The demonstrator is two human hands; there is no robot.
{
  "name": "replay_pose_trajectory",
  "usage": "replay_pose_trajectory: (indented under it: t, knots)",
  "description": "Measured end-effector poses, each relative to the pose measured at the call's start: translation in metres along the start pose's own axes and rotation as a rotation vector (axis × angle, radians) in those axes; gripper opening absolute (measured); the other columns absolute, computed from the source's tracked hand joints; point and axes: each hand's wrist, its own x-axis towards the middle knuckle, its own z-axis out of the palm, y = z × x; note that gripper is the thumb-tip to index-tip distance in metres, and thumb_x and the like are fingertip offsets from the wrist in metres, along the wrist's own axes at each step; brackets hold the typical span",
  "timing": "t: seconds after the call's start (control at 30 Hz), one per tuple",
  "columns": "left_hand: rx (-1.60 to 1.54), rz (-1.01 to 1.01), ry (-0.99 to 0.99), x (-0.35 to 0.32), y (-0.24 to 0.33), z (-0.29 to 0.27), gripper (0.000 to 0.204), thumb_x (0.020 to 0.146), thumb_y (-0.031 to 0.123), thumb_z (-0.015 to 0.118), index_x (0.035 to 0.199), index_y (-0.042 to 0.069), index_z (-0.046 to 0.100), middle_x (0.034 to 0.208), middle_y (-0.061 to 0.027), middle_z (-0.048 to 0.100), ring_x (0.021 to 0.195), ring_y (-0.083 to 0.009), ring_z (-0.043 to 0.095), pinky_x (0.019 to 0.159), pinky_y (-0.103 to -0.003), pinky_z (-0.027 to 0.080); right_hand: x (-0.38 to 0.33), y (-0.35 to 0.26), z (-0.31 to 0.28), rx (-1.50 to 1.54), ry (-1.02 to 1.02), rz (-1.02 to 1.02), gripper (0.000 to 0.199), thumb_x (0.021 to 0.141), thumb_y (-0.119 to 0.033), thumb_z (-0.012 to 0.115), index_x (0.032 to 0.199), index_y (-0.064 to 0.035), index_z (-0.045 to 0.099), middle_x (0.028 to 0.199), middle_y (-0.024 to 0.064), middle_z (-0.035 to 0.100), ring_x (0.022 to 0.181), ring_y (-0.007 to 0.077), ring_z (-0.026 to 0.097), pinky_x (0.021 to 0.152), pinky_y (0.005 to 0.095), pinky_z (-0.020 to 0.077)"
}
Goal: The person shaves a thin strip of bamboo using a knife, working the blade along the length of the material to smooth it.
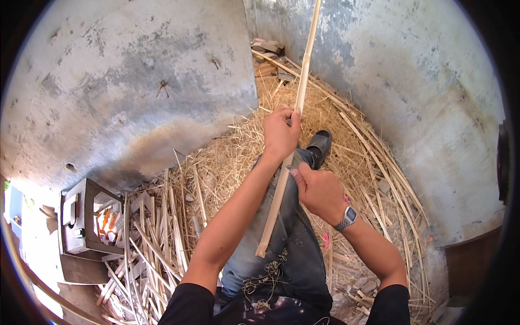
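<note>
A long pale bamboo strip (276,208) runs slantwise from above my left thigh up past the top of the picture. My left hand (281,132) is closed round it near the middle, fingers curled over the strip. Lower down, my right hand (323,192) is a fist beside the strip, its thumb pressed toward the strip's edge. A small grey blade-like piece (288,167) shows at that thumb tip; the rest of it is hidden in the fist. The strip's lower end hangs over my jeans (246,254), where thin curled shavings (265,279) lie.
Straw-like shavings (227,157) cover the ground, with long bamboo strips (390,173) along the right wall. More split pieces (157,238) are heaped at the left by a dark box-like frame (86,216). Weathered grey walls (162,59) meet ahead. My sandalled foot (319,146) rests on the shavings.
</note>
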Motion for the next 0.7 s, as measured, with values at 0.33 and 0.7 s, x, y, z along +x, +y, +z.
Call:
replay_pose_trajectory:
  t: [0.33, 0.7]
  knots:
    - [-0.09, -0.05, 0.064, 0.0, 0.002, -0.003, 0.026, 0.097, 0.014, 0.069, 0.081, -0.005, 0.074, 0.089, -0.0172, 0.072, 0.071, -0.0322, 0.069, 0.071, -0.041, 0.054, -0.031, -0.019, 0.003, 0.039, -0.147, -0.096, 0.029, 0.105, -0.031, 0.061, 0.085, -0.0105, 0.055, 0.057, 0.0142, 0.061, 0.05, 0.0377, 0.064, 0.045, 0.0498, 0.0469]
    - [-0.047, 0.042, 0.135, -0.004, 0.001, -0.009, 0.023, 0.095, 0.012, 0.071, 0.083, -0.006, 0.077, 0.091, -0.0161, 0.074, 0.069, -0.0288, 0.07, 0.067, -0.038, 0.056, -0.025, -0.014, 0.003, -0.066, -0.099, -0.134, 0.03, 0.106, -0.033, 0.06, 0.085, -0.0119, 0.057, 0.054, 0.0107, 0.061, 0.046, 0.0335, 0.064, 0.042, 0.0477, 0.0472]
